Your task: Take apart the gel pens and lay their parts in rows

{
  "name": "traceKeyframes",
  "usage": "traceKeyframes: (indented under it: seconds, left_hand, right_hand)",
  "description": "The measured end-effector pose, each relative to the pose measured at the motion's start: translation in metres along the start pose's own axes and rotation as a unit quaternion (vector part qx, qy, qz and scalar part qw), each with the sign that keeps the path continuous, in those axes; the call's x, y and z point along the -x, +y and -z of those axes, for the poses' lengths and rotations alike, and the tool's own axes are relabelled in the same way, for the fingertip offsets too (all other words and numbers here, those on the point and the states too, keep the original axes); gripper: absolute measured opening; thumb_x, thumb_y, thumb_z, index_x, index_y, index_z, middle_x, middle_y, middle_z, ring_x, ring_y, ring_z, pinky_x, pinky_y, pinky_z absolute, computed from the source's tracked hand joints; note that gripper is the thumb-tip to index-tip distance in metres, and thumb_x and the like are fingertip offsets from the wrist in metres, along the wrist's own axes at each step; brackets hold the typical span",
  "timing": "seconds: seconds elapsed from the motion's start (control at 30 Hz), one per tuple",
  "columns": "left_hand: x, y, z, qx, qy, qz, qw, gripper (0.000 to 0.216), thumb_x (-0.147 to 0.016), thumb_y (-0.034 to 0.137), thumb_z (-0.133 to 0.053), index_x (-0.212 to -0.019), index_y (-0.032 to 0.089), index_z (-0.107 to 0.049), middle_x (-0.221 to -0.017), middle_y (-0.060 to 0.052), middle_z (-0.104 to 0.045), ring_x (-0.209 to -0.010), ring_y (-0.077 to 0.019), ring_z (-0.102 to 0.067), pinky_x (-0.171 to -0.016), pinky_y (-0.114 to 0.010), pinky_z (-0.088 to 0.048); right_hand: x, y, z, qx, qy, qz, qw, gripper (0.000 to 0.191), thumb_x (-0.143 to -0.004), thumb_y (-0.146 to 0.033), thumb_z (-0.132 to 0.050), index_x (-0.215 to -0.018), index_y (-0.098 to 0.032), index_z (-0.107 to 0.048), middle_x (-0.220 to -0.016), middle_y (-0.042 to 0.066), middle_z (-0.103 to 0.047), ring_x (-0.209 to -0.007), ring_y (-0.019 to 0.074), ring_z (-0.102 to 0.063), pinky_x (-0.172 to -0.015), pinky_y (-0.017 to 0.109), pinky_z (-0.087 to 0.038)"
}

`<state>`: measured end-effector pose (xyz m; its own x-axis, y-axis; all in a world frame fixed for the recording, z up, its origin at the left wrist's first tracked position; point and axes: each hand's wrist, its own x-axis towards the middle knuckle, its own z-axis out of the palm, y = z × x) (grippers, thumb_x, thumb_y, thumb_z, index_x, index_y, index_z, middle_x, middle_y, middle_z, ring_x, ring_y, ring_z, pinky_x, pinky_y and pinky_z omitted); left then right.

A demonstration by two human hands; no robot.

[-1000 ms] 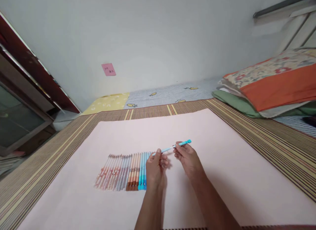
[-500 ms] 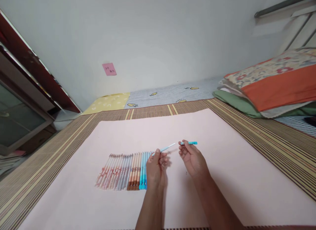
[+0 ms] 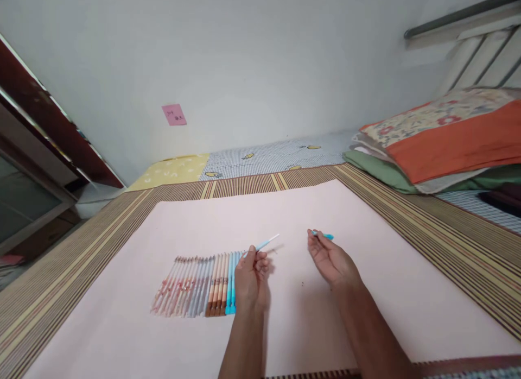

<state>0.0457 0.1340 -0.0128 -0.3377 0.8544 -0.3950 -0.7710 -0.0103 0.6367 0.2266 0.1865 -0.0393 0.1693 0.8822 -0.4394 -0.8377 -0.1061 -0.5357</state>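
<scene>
Between the thumb and fingers of my left hand (image 3: pixel 249 278) is a light blue pen barrel (image 3: pixel 264 244), tilted up to the right, with a thin white refill-like rod sticking out of its end. My right hand (image 3: pixel 334 260), farther right, pinches a short bright blue pen part (image 3: pixel 328 236). A gap separates the two pieces. Beside and partly behind my left hand lies a neat row of pens (image 3: pixel 217 284), in clear pink, greyish, brown-and-peach and blue groups. My left hand hides the row's right end.
A pale pink sheet (image 3: pixel 163 346) covers much of the striped mat (image 3: pixel 101 248). Folded bedding with an orange band (image 3: pixel 451 151) is stacked at the right. A pink note (image 3: pixel 174 114) is stuck to the wall behind. Tiny dark specks lie between my arms.
My right hand has moved right with the bright blue part, widening the gap to the barrel. My left hand keeps its hold. The view has shifted slightly.
</scene>
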Motion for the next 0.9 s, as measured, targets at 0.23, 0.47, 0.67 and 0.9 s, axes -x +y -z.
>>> traceKeyframes:
  seconds: [0.23, 0.47, 0.67, 0.9]
  left_hand:
    - [0.000, 0.002, 0.000, 0.005, -0.006, 0.004, 1.000, 0.022, -0.090, 0.014, -0.068, -0.070, 0.012, -0.060, -0.059, -0.005, -0.067, -0.044, -0.0073, -0.056, -0.043, -0.013, -0.044]
    - [-0.003, 0.002, 0.002, 0.017, -0.007, 0.009, 1.000, 0.024, -0.096, 0.011, -0.058, -0.072, 0.011, -0.061, -0.059, -0.006, -0.067, -0.043, -0.0074, -0.057, -0.044, -0.014, -0.046]
    - [-0.001, 0.002, 0.002, 0.019, -0.008, 0.010, 1.000, 0.021, -0.091, 0.012, -0.067, -0.071, 0.012, -0.061, -0.060, -0.005, -0.067, -0.044, -0.0077, -0.057, -0.044, -0.014, -0.046]
    - [0.000, 0.000, 0.001, 0.013, -0.008, 0.015, 1.000, 0.025, -0.095, 0.012, -0.061, -0.070, 0.011, -0.062, -0.059, -0.006, -0.066, -0.043, -0.0074, -0.056, -0.044, -0.013, -0.045]
  right_hand:
    - [-0.030, -0.040, -0.001, -0.021, 0.029, 0.046, 0.998, 0.023, -0.099, -0.004, -0.051, -0.085, -0.018, -0.062, -0.084, 0.002, -0.070, -0.078, 0.0084, -0.073, -0.078, 0.020, -0.065]
    - [-0.065, -0.042, -0.006, 0.063, 0.042, 0.032, 0.997, 0.027, -0.100, -0.005, -0.047, -0.079, -0.017, -0.058, -0.073, 0.003, -0.070, -0.070, 0.0110, -0.072, -0.069, 0.022, -0.065]
    - [-0.087, -0.052, 0.004, 0.140, 0.050, 0.014, 0.989, 0.021, -0.100, -0.012, -0.053, -0.081, -0.014, -0.061, -0.071, 0.008, -0.073, -0.066, 0.0160, -0.073, -0.063, 0.027, -0.063]
    - [-0.120, -0.064, 0.003, 0.213, 0.071, 0.024, 0.974, 0.022, -0.100, -0.017, -0.055, -0.081, -0.011, -0.064, -0.059, 0.007, -0.070, -0.050, 0.0137, -0.065, -0.050, 0.022, -0.055]
